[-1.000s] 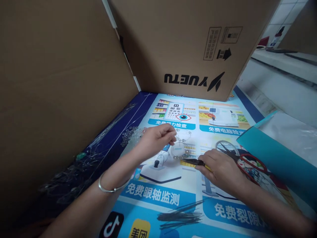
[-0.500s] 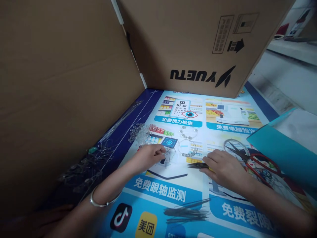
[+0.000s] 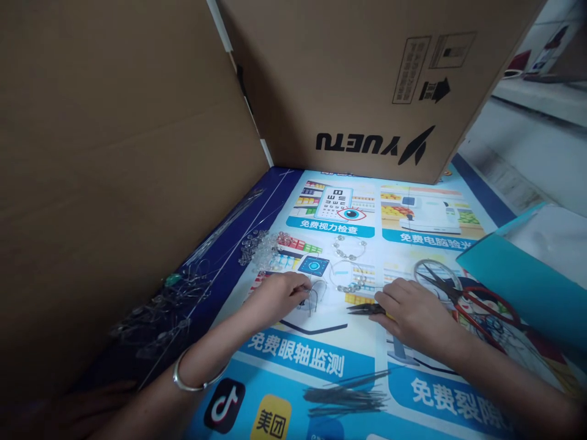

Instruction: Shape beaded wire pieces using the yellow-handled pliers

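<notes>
My left hand (image 3: 288, 292) is closed in a pinch, and thin curved wire (image 3: 316, 293) stands out from its fingertips, over the printed sheet. Hidden by the fingers is the wire's gripped end. My right hand (image 3: 406, 305) is wrapped round a pair of pliers (image 3: 364, 309) with dark pointed jaws directed left toward the wire. Between and beyond the hands lie a loop of wire with clear beads (image 3: 351, 287) and a second beaded loop (image 3: 351, 255). A heap of clear beads (image 3: 261, 247) lies behind my left hand.
Cut wires (image 3: 346, 394) lie near the front. Red-handled scissors (image 3: 454, 293) rest on a roundish container at right, beside a teal box (image 3: 523, 263). Tangled wire pieces (image 3: 165, 305) lie at left. Cardboard panels (image 3: 367, 79) stand behind and left. A dim hand-like shape shows bottom left.
My left hand has turned and shifted slightly, still pinching the wire, and its wrist bangle has moved a little right. The right hand and pliers are almost unchanged.
</notes>
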`<act>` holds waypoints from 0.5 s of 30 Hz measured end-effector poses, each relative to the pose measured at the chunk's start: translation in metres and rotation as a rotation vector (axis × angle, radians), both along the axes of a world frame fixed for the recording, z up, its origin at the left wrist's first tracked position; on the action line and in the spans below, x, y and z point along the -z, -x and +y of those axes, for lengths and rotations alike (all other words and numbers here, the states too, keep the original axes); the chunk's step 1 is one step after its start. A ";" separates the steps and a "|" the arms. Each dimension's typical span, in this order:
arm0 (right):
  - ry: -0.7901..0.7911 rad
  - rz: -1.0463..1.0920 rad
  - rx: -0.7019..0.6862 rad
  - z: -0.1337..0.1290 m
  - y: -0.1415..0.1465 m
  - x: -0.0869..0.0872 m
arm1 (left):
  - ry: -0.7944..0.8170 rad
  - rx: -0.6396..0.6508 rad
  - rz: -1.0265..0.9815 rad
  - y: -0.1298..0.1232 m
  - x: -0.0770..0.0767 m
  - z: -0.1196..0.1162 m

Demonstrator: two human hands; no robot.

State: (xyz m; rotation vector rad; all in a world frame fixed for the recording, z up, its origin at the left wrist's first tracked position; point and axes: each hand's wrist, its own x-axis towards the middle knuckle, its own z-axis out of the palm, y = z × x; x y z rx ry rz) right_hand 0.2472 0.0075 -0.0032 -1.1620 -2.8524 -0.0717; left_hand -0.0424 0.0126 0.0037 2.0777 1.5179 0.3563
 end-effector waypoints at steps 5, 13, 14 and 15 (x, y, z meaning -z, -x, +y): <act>-0.011 0.005 -0.004 0.001 0.001 -0.001 | -0.008 0.028 0.030 -0.003 -0.003 -0.004; -0.050 -0.016 -0.040 0.001 -0.002 -0.004 | -0.020 0.012 0.098 -0.011 -0.006 -0.006; -0.052 -0.028 -0.053 0.002 -0.003 -0.005 | -0.020 0.019 0.100 -0.011 -0.008 -0.006; -0.051 -0.038 -0.067 0.003 -0.005 -0.006 | -0.020 0.031 0.099 -0.010 -0.010 -0.004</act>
